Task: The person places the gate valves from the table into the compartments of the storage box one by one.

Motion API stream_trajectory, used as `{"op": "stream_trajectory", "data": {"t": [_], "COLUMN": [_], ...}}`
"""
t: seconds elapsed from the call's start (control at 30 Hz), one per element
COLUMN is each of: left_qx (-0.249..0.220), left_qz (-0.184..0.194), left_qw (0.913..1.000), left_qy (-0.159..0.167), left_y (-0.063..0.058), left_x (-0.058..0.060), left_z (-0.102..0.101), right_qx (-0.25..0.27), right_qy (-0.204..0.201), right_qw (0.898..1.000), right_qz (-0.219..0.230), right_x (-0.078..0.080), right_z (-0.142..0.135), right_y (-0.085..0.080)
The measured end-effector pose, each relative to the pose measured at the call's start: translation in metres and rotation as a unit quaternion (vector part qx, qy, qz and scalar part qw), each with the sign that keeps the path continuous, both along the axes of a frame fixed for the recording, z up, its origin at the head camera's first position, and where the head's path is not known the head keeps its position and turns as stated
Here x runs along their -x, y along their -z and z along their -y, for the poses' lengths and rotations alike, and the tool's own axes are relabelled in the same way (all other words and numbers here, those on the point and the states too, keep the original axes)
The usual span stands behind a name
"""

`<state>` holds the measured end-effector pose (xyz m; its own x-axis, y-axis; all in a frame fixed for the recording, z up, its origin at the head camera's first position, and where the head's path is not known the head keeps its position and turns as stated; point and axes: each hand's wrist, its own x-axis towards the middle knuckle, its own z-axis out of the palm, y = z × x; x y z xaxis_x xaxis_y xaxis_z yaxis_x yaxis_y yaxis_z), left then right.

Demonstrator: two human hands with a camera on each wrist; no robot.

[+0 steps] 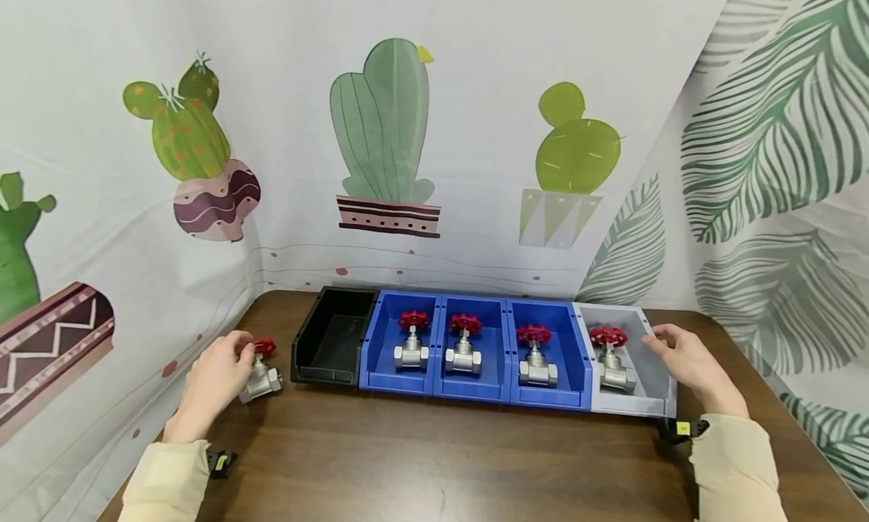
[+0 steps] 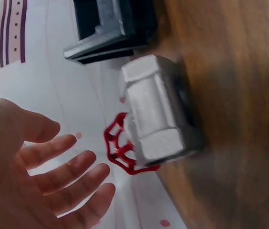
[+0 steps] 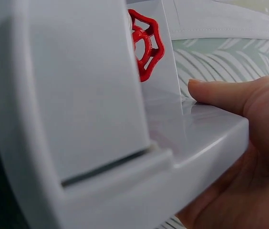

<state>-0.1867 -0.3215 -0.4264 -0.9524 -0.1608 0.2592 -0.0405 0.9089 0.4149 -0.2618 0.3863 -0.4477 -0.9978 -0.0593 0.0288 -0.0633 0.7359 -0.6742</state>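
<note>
My left hand point(image 1: 216, 375) is beside a metal valve point(image 1: 261, 383) with a red handwheel, on the table's left side. In the left wrist view, its fingers point(image 2: 72, 179) are spread and loosely bent, apart from the handwheel point(image 2: 120, 148). The valve lies on its body there. At the far right, my right hand point(image 1: 692, 360) is at the right wall of a grey bin point(image 1: 655, 405). Its thumb point(image 3: 220, 95) extends straight at the rim, while the other fingers are mostly hidden behind the wall. Another red-wheeled valve point(image 1: 614, 371) sits inside the grey bin.
Three blue bins point(image 1: 400, 382) in a row hold one valve each, such as the valve point(image 1: 411, 352) in the leftmost. A black bin point(image 1: 333, 348) stands at the row's left end. Behind the brown table point(image 1: 434, 462) hangs a cactus-print cloth point(image 1: 475, 130).
</note>
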Motion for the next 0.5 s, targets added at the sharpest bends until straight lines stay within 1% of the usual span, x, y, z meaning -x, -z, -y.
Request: {"op": "stream_trajectory", "data": {"t": [0.13,0.2,0.4,0.5], "left_qx": [-0.007,-0.007,-0.008,-0.019], "left_qz": [0.038,0.049,0.058,0.069], "left_qw": [0.9992,0.9987,0.9983,0.9974], "left_qy": [-0.004,-0.003,0.004,0.01], "left_y": [0.006,0.008,0.013,0.016], "left_x": [-0.001,0.0,0.003,0.006], "left_z": [0.005,0.007,0.01,0.011], "right_qx": [-0.001,0.001,-0.001,0.0], "right_qy": [0.001,0.002,0.004,0.005], "right_qw": [1.0,1.0,1.0,1.0], "right_qz": [-0.009,-0.008,-0.01,-0.011], "right_x": [0.0,-0.001,-0.001,-0.001], "right_z": [0.0,0.001,0.001,0.001], "right_y": [-0.001,-0.001,-0.002,-0.002]}}
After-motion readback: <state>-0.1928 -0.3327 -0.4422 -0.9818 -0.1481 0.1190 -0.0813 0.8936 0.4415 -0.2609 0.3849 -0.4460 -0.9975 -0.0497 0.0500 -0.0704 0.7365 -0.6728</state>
